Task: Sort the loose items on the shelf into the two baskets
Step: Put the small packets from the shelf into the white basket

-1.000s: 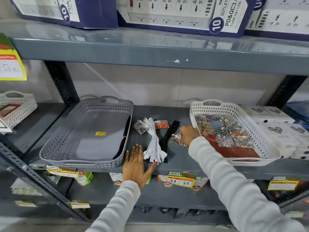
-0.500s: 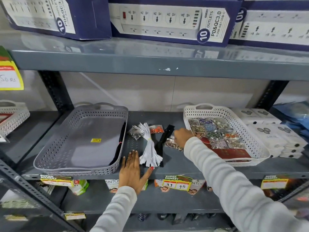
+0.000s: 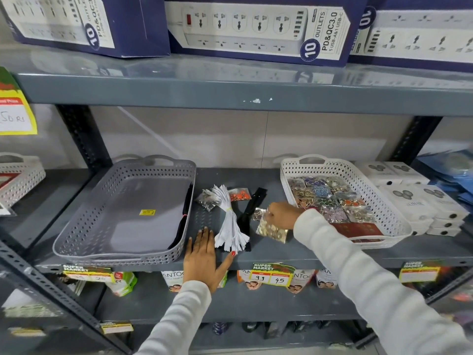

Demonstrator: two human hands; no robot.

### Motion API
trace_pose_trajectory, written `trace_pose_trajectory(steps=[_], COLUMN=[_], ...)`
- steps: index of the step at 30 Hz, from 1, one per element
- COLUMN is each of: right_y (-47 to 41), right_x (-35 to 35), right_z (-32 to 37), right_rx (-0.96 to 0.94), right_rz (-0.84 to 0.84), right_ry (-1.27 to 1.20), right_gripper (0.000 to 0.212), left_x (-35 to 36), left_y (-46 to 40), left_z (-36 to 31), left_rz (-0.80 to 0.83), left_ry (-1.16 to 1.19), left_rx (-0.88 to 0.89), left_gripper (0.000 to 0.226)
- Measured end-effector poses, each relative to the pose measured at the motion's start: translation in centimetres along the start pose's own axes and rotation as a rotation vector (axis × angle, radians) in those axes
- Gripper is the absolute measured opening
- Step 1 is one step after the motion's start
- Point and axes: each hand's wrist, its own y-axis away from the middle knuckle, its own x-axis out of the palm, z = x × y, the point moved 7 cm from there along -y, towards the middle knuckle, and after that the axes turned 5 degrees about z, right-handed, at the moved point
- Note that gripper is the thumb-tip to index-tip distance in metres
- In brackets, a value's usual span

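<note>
So the right hand [image 3: 281, 215] is pinched shut on a clear packet of gold charms [image 3: 271, 228], lifted a bit off the shelf [image 3: 302, 252] just beside the white basket [image 3: 378, 180], which already has similar shiny packets in it. Left hand [image 3: 202, 254] is flat and open on the shelf edge, holding nothing, next to the white zipper bundle [image 3: 230, 221]. I'd carry the packet clear over the rim and set it on the pile (slippery plastic, so grip the top firmly). The grey basket [image 3: 122, 180] probably takes the zippers.
</note>
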Motion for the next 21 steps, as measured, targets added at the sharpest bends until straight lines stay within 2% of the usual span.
trace_pose_trajectory(steps=[2,5,9,12,16,21], right_y=[0.1,-0.2,-1.6,-2.7,-3.7,-4.7], right_x=[2.1,2.9,0.4,-1.0,-0.6,-0.9], right_z=[-0.4,-0.8,-1.4,-1.6,-1.3,-1.8], right_rx=[0.025,0.034,0.013,0.039,0.086,0.097], right_rz=[0.080,0.034,-0.172,-0.247,-0.184,-0.136], right_ry=[0.014,-0.059,-0.138,-0.119,-0.020,-0.043], right_gripper=[0.040,0.018,0.020,0.023,0.025,0.030], left_x=[0.3,0.1,0.2,0.2,-0.2,-0.2], left_y=[0.0,0.1,0.0,0.0,0.2,0.0], left_z=[0.0,-0.2,0.1,0.2,0.0,0.1], left_rz=[0.011,-0.002,0.005,0.004,0.002,-0.003], left_ry=[0.027,0.038,0.029,0.027,0.040,0.044], left_rx=[0.008,0.030,0.035,0.025,0.003,0.015], left_gripper=[0.110,0.116,0.118,0.116,0.118,0.121])
